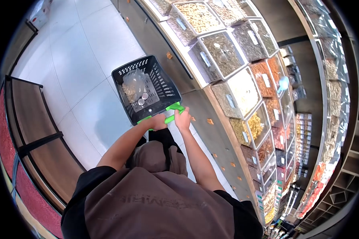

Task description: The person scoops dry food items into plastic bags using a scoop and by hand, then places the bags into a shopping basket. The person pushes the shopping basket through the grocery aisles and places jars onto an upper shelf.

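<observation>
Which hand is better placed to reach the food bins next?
Probably the right hand: it holds the green handle but sits nearer the bins than the left hand.

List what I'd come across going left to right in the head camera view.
Wooden stand, clear plastic bag inside the black basket, left hand, right hand, bin of yellow pieces, bagged goods on the far right.

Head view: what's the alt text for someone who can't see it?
A person's left grip and right grip hold a black basket by its green handle parts. Inside are a clear bag and two small round objects; bins of loose goods stand on the right.
</observation>
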`<state>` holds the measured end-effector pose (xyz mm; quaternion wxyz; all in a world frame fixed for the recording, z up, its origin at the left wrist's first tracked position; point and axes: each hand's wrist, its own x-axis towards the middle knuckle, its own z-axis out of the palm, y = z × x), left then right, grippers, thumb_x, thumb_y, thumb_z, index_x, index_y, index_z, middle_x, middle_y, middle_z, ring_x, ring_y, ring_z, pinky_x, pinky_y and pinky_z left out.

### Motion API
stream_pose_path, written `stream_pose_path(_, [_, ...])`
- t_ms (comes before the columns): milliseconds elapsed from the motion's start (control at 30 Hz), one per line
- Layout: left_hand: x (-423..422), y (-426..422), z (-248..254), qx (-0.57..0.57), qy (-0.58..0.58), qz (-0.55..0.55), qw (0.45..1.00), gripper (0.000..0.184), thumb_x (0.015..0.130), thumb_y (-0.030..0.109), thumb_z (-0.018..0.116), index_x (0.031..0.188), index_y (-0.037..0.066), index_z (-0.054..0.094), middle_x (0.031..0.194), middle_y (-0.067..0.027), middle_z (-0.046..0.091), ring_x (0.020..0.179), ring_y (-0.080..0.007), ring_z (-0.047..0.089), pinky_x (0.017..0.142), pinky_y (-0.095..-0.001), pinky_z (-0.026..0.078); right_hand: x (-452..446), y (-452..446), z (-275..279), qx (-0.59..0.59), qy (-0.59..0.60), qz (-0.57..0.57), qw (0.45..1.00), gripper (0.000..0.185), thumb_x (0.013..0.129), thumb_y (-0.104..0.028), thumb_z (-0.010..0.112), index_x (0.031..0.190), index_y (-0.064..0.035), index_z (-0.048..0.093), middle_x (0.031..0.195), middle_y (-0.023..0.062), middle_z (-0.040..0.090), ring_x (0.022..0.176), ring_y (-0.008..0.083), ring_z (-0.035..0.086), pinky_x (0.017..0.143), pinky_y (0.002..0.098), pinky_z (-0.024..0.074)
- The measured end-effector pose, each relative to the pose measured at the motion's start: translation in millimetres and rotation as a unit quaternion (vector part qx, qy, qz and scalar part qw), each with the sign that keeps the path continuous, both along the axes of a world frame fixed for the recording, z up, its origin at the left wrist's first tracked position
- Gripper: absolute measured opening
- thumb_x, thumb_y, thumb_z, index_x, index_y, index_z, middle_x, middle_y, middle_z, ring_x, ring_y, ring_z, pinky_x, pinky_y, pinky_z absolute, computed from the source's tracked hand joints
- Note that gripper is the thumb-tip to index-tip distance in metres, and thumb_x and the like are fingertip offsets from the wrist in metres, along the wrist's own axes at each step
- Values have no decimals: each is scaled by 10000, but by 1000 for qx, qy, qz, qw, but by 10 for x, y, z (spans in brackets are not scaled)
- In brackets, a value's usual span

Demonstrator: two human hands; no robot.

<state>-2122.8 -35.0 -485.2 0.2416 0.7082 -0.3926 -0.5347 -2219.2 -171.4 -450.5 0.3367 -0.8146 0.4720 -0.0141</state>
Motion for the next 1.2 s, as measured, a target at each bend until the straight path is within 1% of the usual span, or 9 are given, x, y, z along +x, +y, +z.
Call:
stream_pose_path(100, [308,76,74,-63,-91,86,990,349,774,287,671,863,-50,685,761,-239,685,737,-373,691,719,-459,537,425,-68,-6,24,-11,33,999,552,864,-323,588,1218,86,479,969,342,660,980,494,635,881,527,483])
stream_pose_path(200, [658,62,245,1,-93,147,985,363,741,307,656,900,-15,710,922,-275,684,899,-403,675,838,-480,521,839,-159,-138,34,-44,81,995,527,877,-340,580,1176,81,474,915,336,664,927,492,646,844,533,496])
stream_pose_path(400, [1450,5,385,50,-236,163,957,268,748,304,680,887,77,715,904,-225,700,876,-392,681,810,-474,547,1725,-442,-164,-17,-54,214,975,579,893,-443,580,1105,91,508,807,311,664,791,483,659,721,542,530])
stream_pose_path(633, [2019,-6,197,114,-321,267,902,237,834,274,658,967,78,670,859,-199,702,830,-381,689,747,-494,556,2705,-566,-135,78,2,264,961,665,877,-531,572,1184,55,507,1011,360,641,1002,490,626,888,533,487])
stream_pose_path(733, [2364,-9,266,157,-321,257,898,254,844,284,649,963,61,675,885,-194,707,847,-371,695,758,-488,561,3041,-523,-228,5,-14,299,954,710,884,-531,595,1187,101,478,984,320,657,820,428,691,721,472,561])
stream_pose_path(800, [2646,-11,308,187,-320,234,899,265,848,292,645,958,54,678,901,-191,710,860,-366,698,764,-485,563,3261,-479,-228,286,-80,151,943,659,885,-488,644,1178,77,475,913,223,660,680,340,705,539,386,563])
stream_pose_path(900, [2987,-1,312,172,-315,249,900,241,852,280,638,933,60,695,928,-194,710,902,-363,694,781,-485,559,3514,-337,-241,446,-82,97,886,483,940,-420,602,1146,7,506,841,121,635,592,239,695,430,265,497])
stream_pose_path(1067, [3700,-66,-157,118,-307,335,883,244,844,275,659,982,82,715,911,-204,703,861,-388,682,790,-500,538,3838,117,-240,444,-69,172,877,444,978,-418,503,1131,-1,505,958,141,626,559,237,679,467,282,479])
stream_pose_path(1200, [4507,-242,-71,-4,-248,349,904,383,807,348,678,894,-24,706,890,-268,690,870,-424,682,796,-500,539,4468,60,-289,474,-110,173,856,418,995,-358,368,1158,-2,513,1008,131,638,690,230,694,551,274,488])
